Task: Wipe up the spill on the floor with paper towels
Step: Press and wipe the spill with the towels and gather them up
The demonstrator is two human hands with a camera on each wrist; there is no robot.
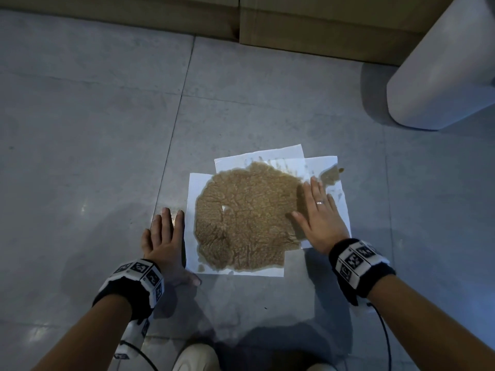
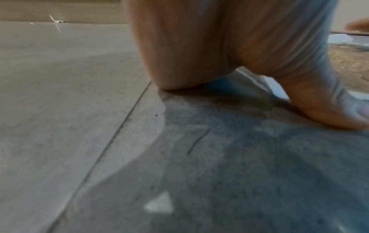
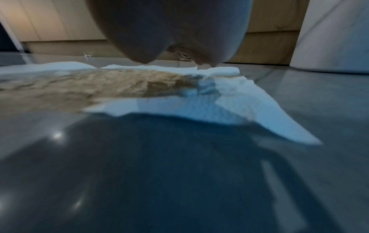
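- Paper towels [image 1: 325, 215]: several white sheets overlapped flat on the grey tiled floor [image 1: 80, 129], in front of my knees. From the right wrist view the near corner lifts slightly off the tile.
- Spill [image 1: 246, 218]: a broad brown patch soaked through the sheets, covering most of their middle. A smaller brown blot [image 1: 330, 174] sits at the far right corner, reaching just past the paper's edge.
- My right hand [image 1: 318, 218]: flat, palm down, fingers straight and spread, pressing on the right side of the towels at the edge of the brown patch. Grip is loose and flat, nothing pinched. A ring [image 1: 320, 202] shows on one finger.
- My left hand [image 1: 163, 242]: flat on bare tile just beside the towels' left edge, fingers straight and together, thumb [image 1: 194, 279] out toward the near-left corner of the paper. Whether it touches the sheet I cannot tell. Nothing held.
- Wrist bands [image 1: 359, 261] with black-and-white markers on both wrists; a cable runs from each.
- Surroundings: wooden base panel [image 1: 308, 30] along the far side of the floor; a rounded white object [image 1: 442, 70] standing at far right, well apart from the towels. My light-coloured shoe [image 1: 195, 357] shows at the bottom edge.
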